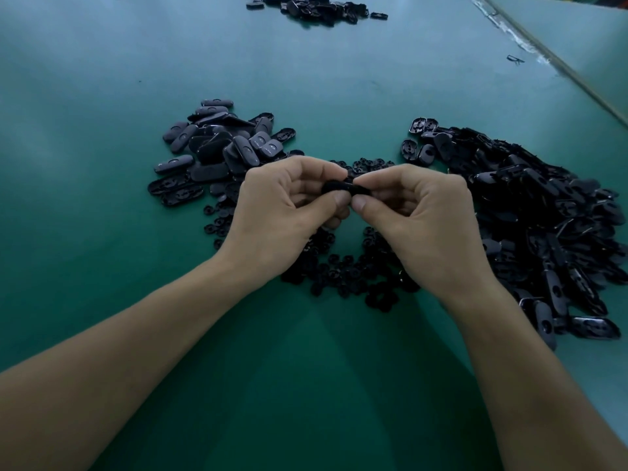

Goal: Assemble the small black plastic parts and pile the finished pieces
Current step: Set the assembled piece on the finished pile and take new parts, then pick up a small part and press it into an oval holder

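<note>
The green table [102,164] carries everything. On the right lies the biggest heap of oval shells [543,215], many with the hollow side up. I judge it is the stock of unassembled parts. On the left is a smaller pile of oval pieces [217,147], mostly smooth side up and probably the finished ones. A third pile [316,6] sits far away at the top edge.

The left hand [282,212] and the right hand [418,219] meet above the middle of the table. Both pinch one black oval piece [343,188] between thumb and curled fingers, and the thumbs almost touch. The fingers hide most of the piece, so I cannot tell if a small part is already seated in it.

Below the hands and around them are scattered the small round parts [353,270].

The risks, as I judge them:
- Because the piece is covered, a small part may go in crooked and only half click.
- If the pinch slips, the piece falls among the round parts, where black on black is hard to find.
- The scatter touches both piles, so unfinished shells may mix with finished pieces.
- The forearms pass close to the scatter and may sweep parts away.
</note>
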Demonstrator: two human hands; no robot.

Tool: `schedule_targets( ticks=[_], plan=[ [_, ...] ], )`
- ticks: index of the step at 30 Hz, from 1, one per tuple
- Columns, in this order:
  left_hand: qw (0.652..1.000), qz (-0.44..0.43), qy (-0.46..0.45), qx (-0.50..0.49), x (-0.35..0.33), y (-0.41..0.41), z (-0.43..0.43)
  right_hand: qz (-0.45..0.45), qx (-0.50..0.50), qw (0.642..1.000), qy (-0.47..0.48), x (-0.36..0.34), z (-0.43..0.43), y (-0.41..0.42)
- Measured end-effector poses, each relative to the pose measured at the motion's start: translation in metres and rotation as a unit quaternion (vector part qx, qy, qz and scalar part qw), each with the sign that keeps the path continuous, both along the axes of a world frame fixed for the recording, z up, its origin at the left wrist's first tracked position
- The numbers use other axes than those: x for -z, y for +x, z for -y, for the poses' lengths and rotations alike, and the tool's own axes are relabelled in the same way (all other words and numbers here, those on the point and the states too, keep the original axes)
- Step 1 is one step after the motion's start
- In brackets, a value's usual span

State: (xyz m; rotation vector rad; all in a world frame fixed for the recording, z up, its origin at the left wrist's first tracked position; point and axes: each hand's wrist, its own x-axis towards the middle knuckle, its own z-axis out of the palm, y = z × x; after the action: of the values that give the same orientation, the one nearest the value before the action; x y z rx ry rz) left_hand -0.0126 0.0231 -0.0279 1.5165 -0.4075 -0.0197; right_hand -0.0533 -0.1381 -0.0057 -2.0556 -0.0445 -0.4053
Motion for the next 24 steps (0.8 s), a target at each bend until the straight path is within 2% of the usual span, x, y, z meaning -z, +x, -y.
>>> schedule_targets(
  ticks=[11,24],
  plan=[
    [1.0,0.0,0.025,-0.014,-0.0001,0.0015,-0.0016,-0.02,0.006,1.0,-0.007,0.0022,-0.0047,0.0009],
    [1.0,-0.013,-0.023,-0.017,0.0023,0.0022,-0.0051,-0.03,-0.011,0.999,0.038,-0.0007,-0.0072,0.0004]
  ],
)
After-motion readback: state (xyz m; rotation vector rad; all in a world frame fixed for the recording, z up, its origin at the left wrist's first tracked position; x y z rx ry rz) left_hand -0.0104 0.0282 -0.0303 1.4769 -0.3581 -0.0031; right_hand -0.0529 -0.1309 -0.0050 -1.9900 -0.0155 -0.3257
